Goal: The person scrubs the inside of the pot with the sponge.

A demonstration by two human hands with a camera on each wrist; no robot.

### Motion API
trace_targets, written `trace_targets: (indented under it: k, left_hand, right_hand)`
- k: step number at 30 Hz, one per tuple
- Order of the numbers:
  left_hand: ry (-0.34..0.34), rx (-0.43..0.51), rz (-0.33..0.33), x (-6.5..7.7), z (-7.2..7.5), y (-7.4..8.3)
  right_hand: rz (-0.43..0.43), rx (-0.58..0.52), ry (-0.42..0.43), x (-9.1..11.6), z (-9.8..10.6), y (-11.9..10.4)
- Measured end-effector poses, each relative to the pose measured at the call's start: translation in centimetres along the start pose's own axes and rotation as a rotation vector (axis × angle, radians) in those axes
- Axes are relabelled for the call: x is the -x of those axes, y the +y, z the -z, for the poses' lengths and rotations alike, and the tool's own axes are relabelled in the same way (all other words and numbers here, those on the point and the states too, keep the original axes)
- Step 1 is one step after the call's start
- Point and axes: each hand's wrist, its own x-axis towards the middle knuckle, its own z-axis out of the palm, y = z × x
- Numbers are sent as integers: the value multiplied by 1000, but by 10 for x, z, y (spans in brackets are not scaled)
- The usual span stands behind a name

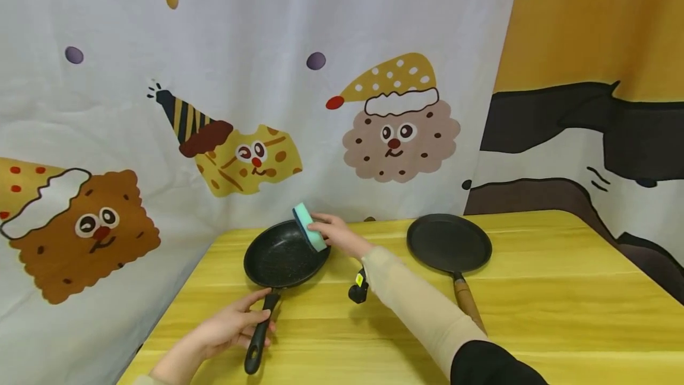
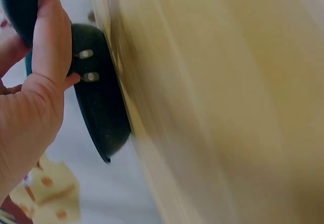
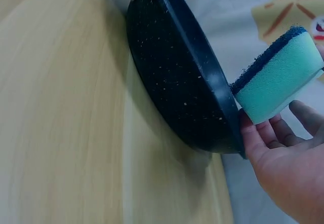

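Frying pan: A black, speckled frying pan (image 1: 275, 263) is seen toward the 10 o'clock side of the table (image 1: 326, 337), its inside facing up and its black handle (image 1: 258, 340) pointed between 6 and 7 o'clock.
Handle, left side: The handle is grasped in the grip of the left hand (image 1: 227, 327), with the thumb laid along the top.
Sponge: A mint-green sponge (image 1: 311, 227) is held at the pan's rim, near 1 to 2 o'clock, with its dark blue face turned toward the pan's inside; firm contact cannot be told.
Sponge, right side: The sponge is pinched in the grip of the right hand (image 1: 339, 233).
Flat pan: 1 shallow black pan (image 1: 447, 242) is placed at 3 o'clock from the frying pan, its wooden handle (image 1: 466, 299) pointed to 5 o'clock.
Backdrop: A cartoon-printed cloth (image 1: 256, 58) is hung at 12 o'clock, behind the table.
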Motion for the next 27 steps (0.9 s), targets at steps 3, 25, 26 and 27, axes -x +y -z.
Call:
trace_targets:
  k: [3, 25, 26, 27]
  left_hand:
    - [-21, -21, -12, -11, -16, 3]
    - [-52, -346, -42, -84, -96, 34]
    - [-53, -365, -35, -87, -100, 36]
    - [-55, -390, -31, -90, -104, 39]
  right_hand:
    - [-13, -15, 27, 8, 17, 3]
    - [-44, 93, 101, 64, 114, 0]
    - [-43, 106, 103, 67, 118, -1]
    - [-44, 120, 105, 69, 121, -1]
